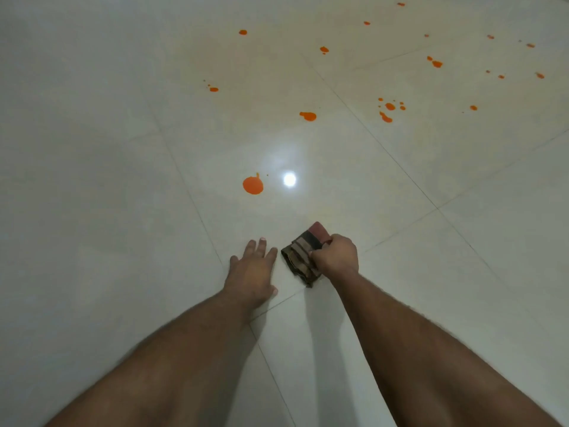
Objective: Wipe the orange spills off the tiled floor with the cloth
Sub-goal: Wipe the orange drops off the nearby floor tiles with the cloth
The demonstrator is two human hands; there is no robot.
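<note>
We grip the cloth (303, 255) in our right hand (337, 255), left hand (251, 269) flat and empty beside it, every spill (253, 185) beyond the cloth still unwiped.

The right hand (335, 257) is covering the near corner of the folded brown-and-maroon striped cloth (303, 257), its fingertips curling under and out of sight against the fabric. Both bare forearms are running off the bottom edge. The farthest small orange droplets (489, 36) are blurring into specks, shapes too small to tell.
</note>
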